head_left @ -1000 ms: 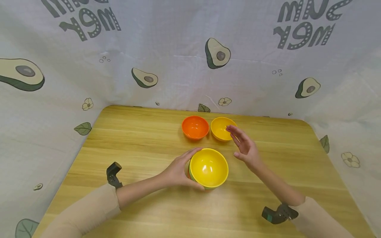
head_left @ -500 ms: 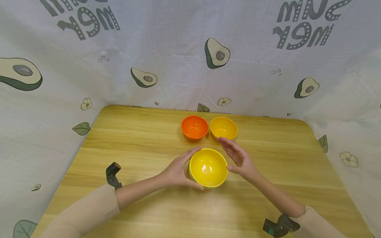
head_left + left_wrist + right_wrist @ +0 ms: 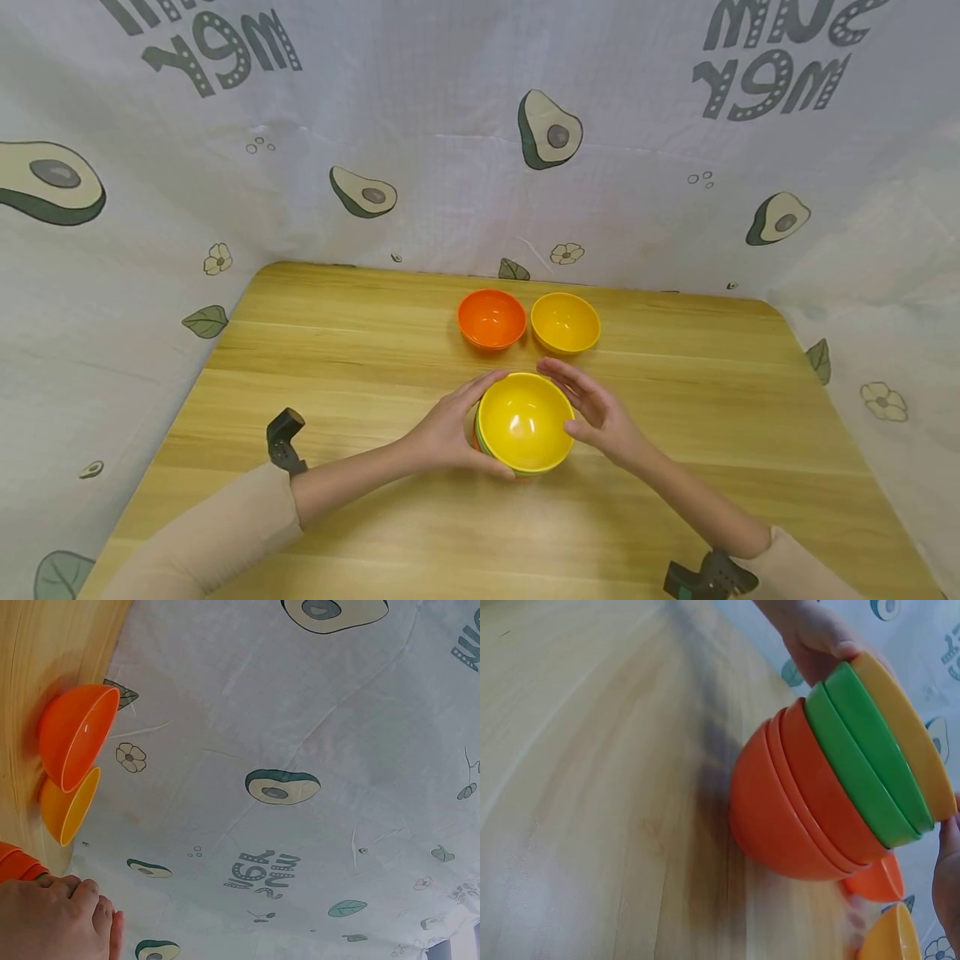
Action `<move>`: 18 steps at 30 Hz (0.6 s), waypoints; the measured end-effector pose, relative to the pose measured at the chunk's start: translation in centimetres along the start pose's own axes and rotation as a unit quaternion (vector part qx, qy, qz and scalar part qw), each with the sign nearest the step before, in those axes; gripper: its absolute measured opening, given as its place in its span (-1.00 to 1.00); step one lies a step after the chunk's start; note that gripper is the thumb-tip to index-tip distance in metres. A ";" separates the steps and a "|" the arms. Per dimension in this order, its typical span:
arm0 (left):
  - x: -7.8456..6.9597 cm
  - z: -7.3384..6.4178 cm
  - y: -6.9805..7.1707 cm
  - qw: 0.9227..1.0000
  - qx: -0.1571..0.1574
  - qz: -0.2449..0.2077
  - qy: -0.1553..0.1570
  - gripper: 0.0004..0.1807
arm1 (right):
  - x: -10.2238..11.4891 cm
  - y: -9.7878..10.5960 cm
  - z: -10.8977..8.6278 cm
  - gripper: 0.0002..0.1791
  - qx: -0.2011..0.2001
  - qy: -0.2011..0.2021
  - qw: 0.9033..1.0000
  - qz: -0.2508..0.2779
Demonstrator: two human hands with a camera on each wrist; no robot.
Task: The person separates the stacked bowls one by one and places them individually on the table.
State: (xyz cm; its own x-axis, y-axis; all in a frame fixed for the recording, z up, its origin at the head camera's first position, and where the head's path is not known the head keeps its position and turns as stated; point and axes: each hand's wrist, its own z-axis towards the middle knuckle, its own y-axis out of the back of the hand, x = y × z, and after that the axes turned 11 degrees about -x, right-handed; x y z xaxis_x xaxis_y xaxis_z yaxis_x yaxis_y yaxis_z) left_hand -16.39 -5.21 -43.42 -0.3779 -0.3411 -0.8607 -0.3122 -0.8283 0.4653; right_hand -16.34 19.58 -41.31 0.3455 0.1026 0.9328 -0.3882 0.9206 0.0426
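Left-hand grip (image 3: 453,435) holds a nested bowl stack (image 3: 851,776) from the left, lower centre of the head frame. The right-hand grip (image 3: 603,421) arches wide at the right rim of the yellow top bowl (image 3: 521,429); whether it clasps, I cannot tell. Even, opposed pressure should stop tipping. Beyond, on the desk (image 3: 337,333), an orange bowl (image 3: 492,319) and amber bowl (image 3: 566,322) sit side by side, just above centre.

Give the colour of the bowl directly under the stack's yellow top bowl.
Green bowl; shows best in the right wrist view.

Lower bowls (image 3: 817,780) mostly hidden, head view
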 end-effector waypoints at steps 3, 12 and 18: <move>0.0 0.0 0.0 1.000 -0.002 0.000 -0.004 0.20 | 0.2 -0.2 -0.1 -0.30 -0.002 -0.008 0.999 -0.035; 0.0 -0.1 0.0 1.000 -0.003 -0.005 -0.002 0.19 | 0.1 -0.5 -0.5 -0.19 -0.002 -0.027 0.994 -0.109; 0.1 -0.1 -0.1 1.000 -0.006 -0.006 -0.003 0.19 | -0.2 -0.7 -0.7 -0.03 0.000 -0.017 0.987 -0.158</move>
State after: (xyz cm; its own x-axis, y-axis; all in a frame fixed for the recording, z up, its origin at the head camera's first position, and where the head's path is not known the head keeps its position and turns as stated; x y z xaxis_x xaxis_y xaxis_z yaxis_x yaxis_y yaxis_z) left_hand -16.27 -5.21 -43.61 -0.3788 -0.3281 -0.8654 -0.3060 -0.8380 0.4517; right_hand -15.58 19.14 -41.77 0.4211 -0.2018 0.8843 -0.2663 0.9044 0.3332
